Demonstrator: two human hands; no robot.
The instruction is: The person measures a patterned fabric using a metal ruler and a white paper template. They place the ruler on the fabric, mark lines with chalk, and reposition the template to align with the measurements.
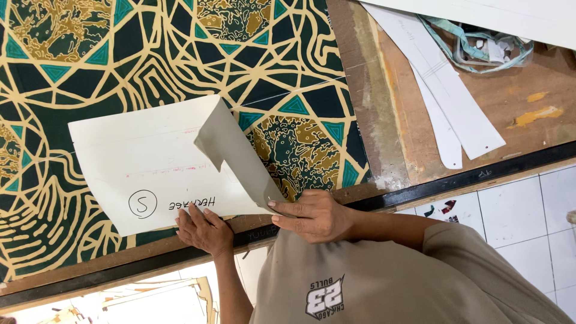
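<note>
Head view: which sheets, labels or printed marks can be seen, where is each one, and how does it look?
Cream card sheet: lies on the patterned cloth, handwritten marks, one corner folded up by the right hand; the left hand presses its near edge.
White paper strips: long, curved, on the wooden table, upper right.
Shirt print: white and dark, on grey cloth, bottom.
</note>
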